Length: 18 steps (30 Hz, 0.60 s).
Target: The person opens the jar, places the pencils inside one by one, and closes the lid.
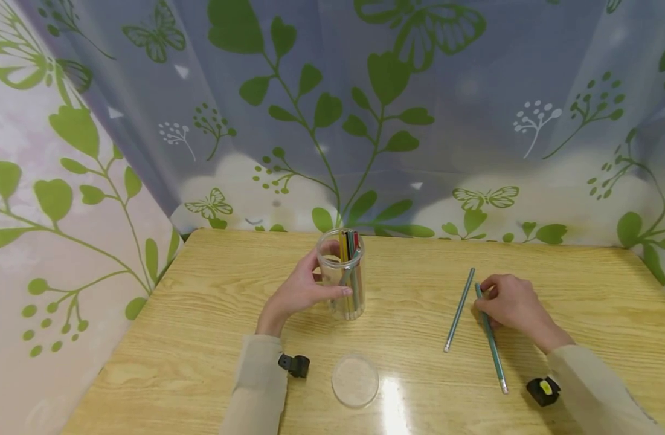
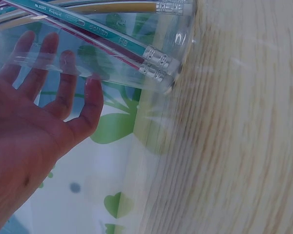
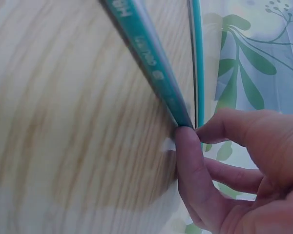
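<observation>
A clear plastic jar (image 1: pixel 340 302) stands upright on the table, with several pencils (image 1: pixel 350 248) in yellow, black, green and red leaning inside it. My left hand (image 1: pixel 302 287) curves round the jar's left side, thumb across its front. In the left wrist view, a green pencil (image 2: pixel 102 31) shows through the jar wall, eraser end at the base. My right hand (image 1: pixel 514 302) pinches a green pencil (image 1: pixel 493 350) near its upper end, its eraser end pointing toward me. Left of it a second green pencil (image 1: pixel 459 309) lies on the table, untouched.
A round clear lid (image 1: pixel 356 380) lies flat on the wooden table (image 1: pixel 202 338), in front of the jar. Patterned curtains (image 1: pixel 462 133) hang along the table's back and left edges. Small black devices sit at both wrists.
</observation>
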Tool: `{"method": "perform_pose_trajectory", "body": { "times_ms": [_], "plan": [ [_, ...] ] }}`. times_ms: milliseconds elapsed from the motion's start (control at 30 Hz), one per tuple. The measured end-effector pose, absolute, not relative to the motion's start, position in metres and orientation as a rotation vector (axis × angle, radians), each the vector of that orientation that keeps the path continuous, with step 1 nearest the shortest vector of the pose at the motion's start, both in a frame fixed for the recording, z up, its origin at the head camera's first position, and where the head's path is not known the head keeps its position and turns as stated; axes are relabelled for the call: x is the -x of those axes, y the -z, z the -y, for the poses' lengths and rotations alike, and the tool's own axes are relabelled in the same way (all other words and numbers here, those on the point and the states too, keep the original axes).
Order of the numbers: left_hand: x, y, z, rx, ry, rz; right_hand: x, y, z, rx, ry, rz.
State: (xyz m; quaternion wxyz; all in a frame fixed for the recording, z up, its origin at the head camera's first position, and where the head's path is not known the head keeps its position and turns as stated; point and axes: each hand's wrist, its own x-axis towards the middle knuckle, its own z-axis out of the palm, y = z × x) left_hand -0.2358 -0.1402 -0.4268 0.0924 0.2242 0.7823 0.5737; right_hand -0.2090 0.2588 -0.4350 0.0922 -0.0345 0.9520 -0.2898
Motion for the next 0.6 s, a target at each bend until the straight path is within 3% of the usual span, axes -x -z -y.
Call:
{"method": "perform_pose_trajectory", "body": {
  "times_ms": [600],
  "plan": [
    [0.234, 0.425, 0.14, -0.656, -1.7, -2.33, 0.202, 0.418, -0.274, -0.08, 1.225, -2.663]
  ]
}}
